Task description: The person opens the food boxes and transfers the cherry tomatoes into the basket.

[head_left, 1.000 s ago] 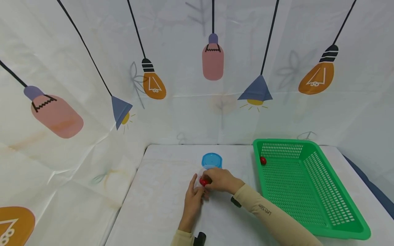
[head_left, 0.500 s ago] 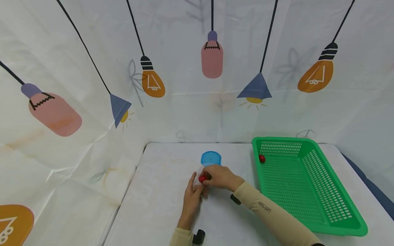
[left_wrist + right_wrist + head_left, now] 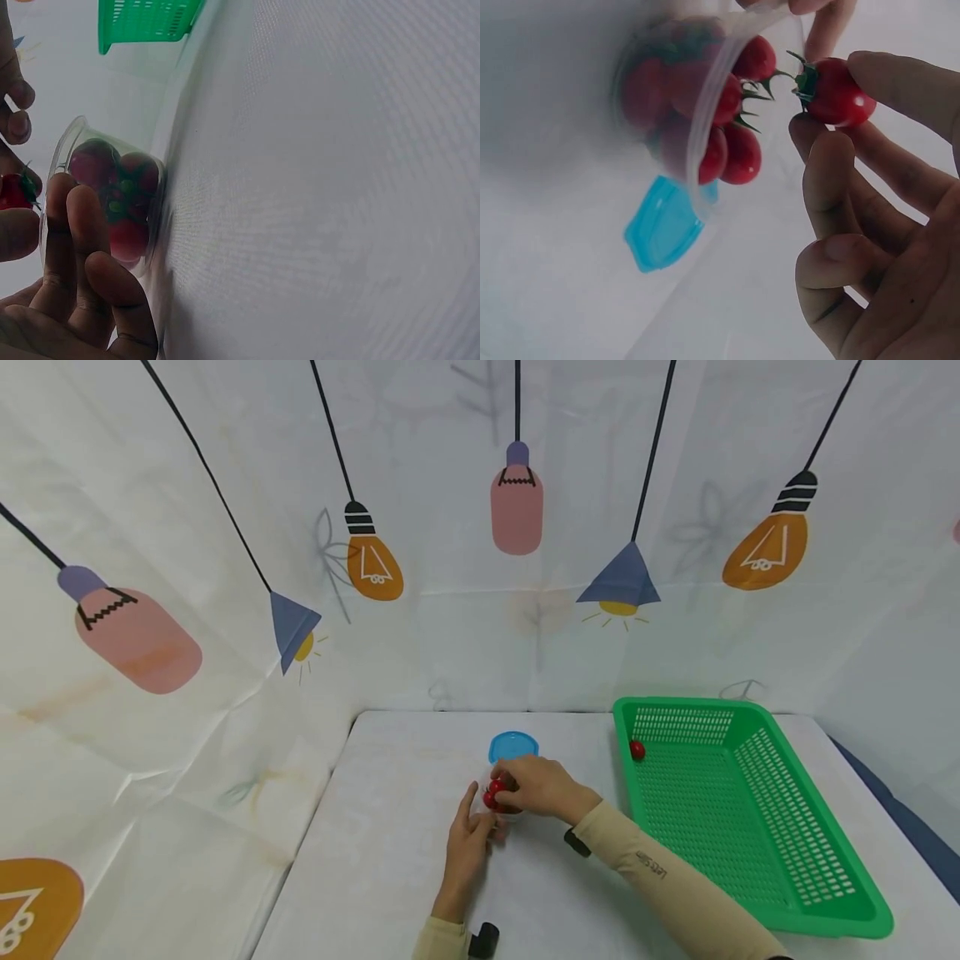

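My right hand (image 3: pixel 543 787) pinches a red cherry tomato (image 3: pixel 840 91) with a green calyx between thumb and fingers, beside the mouth of a clear plastic tub. Several more cherry tomatoes (image 3: pixel 739 154) fill that tub (image 3: pixel 154 240), their green stems sticking up past the rim. Curved around the tub's near left side, my left hand (image 3: pixel 468 856) holds it, fingers against its wall in the left wrist view. In the head view the right hand covers much of the tub.
A blue lid (image 3: pixel 513 745) lies on the white table (image 3: pixel 405 827) just beyond the tub. To the right stands a large green plastic basket (image 3: pixel 750 827), with one cherry tomato (image 3: pixel 637 750) near its far left corner. A printed wall sheet hangs behind.
My right hand has risen slightly with its tomato, and more red tomatoes show beneath it. The left hand stays at the tub.
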A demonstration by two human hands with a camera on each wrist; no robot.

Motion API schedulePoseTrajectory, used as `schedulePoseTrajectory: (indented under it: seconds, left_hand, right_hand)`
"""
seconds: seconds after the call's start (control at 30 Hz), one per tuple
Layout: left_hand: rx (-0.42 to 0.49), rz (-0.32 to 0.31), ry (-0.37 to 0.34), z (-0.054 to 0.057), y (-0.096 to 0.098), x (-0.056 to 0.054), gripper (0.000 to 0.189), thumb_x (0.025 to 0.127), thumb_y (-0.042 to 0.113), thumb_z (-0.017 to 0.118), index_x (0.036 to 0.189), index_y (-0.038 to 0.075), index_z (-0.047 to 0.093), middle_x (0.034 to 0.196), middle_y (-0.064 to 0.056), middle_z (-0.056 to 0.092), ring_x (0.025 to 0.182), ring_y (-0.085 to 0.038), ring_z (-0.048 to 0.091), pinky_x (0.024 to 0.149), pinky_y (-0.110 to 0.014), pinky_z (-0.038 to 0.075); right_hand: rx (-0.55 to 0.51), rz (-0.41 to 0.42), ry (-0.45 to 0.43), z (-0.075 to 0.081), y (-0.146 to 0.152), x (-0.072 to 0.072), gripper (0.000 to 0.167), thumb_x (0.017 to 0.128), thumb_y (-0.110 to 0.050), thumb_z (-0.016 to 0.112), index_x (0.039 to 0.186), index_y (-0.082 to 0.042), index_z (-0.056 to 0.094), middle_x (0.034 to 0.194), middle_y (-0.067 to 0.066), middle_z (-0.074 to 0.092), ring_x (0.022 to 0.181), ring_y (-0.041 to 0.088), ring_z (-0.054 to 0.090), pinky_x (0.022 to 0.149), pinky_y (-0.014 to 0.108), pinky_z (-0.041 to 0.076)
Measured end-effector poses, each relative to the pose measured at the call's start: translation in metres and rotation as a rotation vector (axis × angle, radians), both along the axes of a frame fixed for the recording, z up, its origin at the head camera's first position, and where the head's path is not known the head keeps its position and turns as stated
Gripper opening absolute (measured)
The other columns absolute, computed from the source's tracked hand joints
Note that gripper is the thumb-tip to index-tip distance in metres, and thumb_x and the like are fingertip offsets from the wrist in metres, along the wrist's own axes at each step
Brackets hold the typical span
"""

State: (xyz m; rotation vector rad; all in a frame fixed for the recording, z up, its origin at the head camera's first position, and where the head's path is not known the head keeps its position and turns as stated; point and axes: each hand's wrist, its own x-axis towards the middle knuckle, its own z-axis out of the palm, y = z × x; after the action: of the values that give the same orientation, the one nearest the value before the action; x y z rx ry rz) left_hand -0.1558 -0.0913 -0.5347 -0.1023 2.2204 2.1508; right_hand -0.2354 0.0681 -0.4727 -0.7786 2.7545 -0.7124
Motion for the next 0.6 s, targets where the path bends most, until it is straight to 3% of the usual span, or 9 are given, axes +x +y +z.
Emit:
schedulePoseTrajectory:
  seconds: [0.23, 0.6]
  left_hand:
    - [0.025, 0.005, -0.007, -0.002, 0.001, 0.001, 0.059, 0.104, 0.009, 0.051, 0.159, 0.005, 0.028, 0.101, -0.024, 0.07, 0.093, -0.046, 0.066, 0.072, -0.038, 0.051]
    - [0.006, 0.002, -0.02, 0.002, 0.001, 0.002, 0.06, 0.104, 0.011, 0.052, 0.159, 0.006, 0.028, 0.1, -0.023, 0.072, 0.092, -0.046, 0.065, 0.072, -0.036, 0.05]
  right_hand:
    - [-0.034, -0.013, 0.055, 0.011, 0.006, 0.002, 0.029, 0.092, -0.028, 0.075, 0.118, -0.016, 0.068, 0.104, 0.0, 0.074, 0.095, 0.022, 0.068, 0.072, 0.038, 0.057]
    - [-0.094, -0.065, 0.062, 0.023, 0.017, 0.001, 0.026, 0.093, -0.029, 0.075, 0.116, -0.02, 0.07, 0.1, -0.002, 0.073, 0.089, 0.017, 0.067, 0.07, 0.036, 0.054]
